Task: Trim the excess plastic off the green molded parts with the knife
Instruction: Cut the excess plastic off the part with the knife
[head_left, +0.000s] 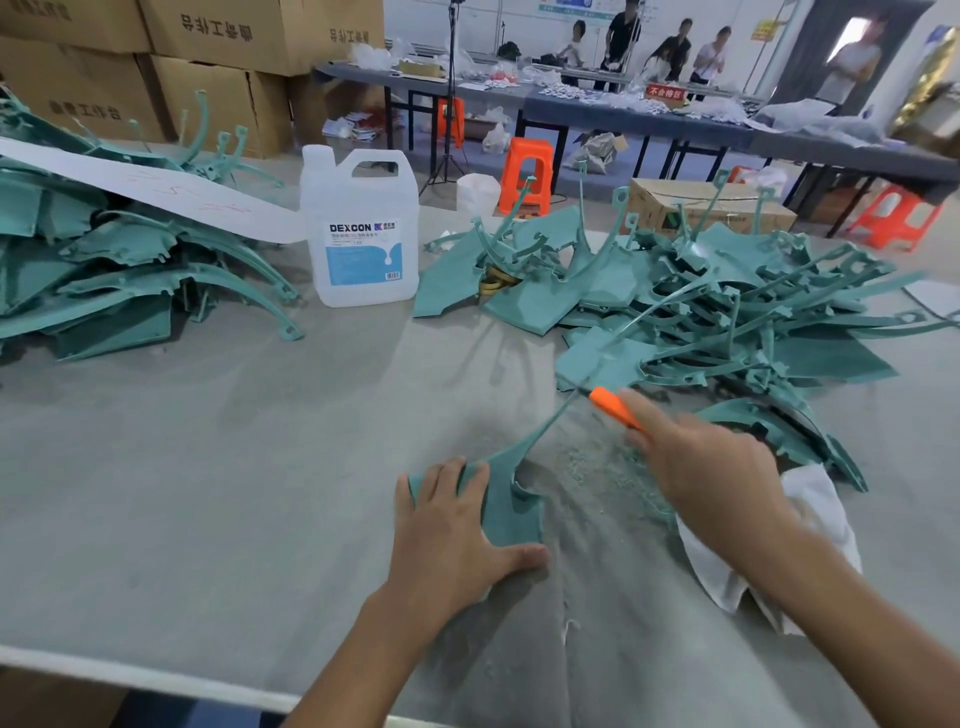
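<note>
The bench (208, 467) is covered in a dull grey, felt-like sheet, slightly creased near its front edge. Near the front of it lies 1 green molded part (511, 512): matte teal plastic, a flat plate with a notched, jagged edge that narrows into a long thin curved arm rising up and to the right. The left hand (457, 530) lies flat on the plate, its fingers (447, 480) straight and spread, thumb stretched out along the near edge, pressing the piece down without curling round it. The right hand (711, 467) is blurred but wraps round the knife (615, 408), which has a smooth bright orange handle; the fingers (641, 413) are curled on the handle, and its tip sits right at the thin arm of the part; the blade itself is too blurred to make out. Between the 2 hands a scatter of fine pale green shavings (597, 467) lies on the grey sheet. A crumpled white cloth (810, 519) lies under the right forearm. A tangled heap of the same teal parts (727, 312) covers the right of the bench, and another heap (130, 270) lies at the far left under a white paper strip (156, 182). A translucent white plastic jug (361, 228) with a blue label stands between the heaps.
</note>
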